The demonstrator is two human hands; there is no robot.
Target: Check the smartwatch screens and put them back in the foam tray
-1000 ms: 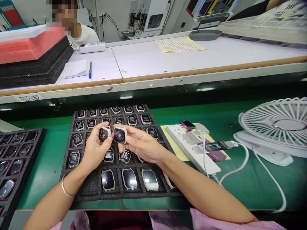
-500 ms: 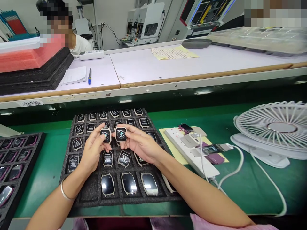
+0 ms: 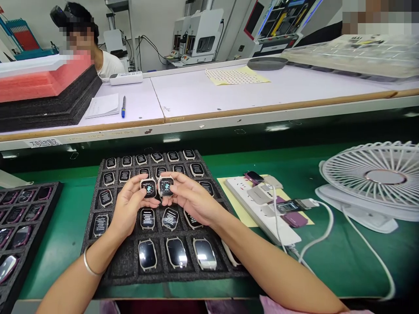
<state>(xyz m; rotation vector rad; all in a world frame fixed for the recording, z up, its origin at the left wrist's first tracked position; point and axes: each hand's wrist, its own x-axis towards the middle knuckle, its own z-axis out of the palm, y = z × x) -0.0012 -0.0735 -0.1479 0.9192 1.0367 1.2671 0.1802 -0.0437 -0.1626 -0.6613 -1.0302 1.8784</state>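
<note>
From the held pair: black foam tray [image 3: 46, 218] of purple-rimmed watches [image 3: 22, 237] at 9 o'clock. Left hand [image 3: 127, 208]: thumb and fingers pinching a pale-rimmed rounded-square watch [image 3: 149, 188], screen lit. At 3 o'clock, just beside it, matching pale-rimmed watch [image 3: 166, 187], lit, gripped by right hand [image 3: 193, 197], thumb and fingers closed. Both over the charcoal foam grid tray [image 3: 121, 267]. White plastic power strip [image 3: 288, 235] farther at 3 o'clock. I'd pinch rims only, thumbs off glass, both screens level. Versus half a second ago: gap between watches narrower.
</note>
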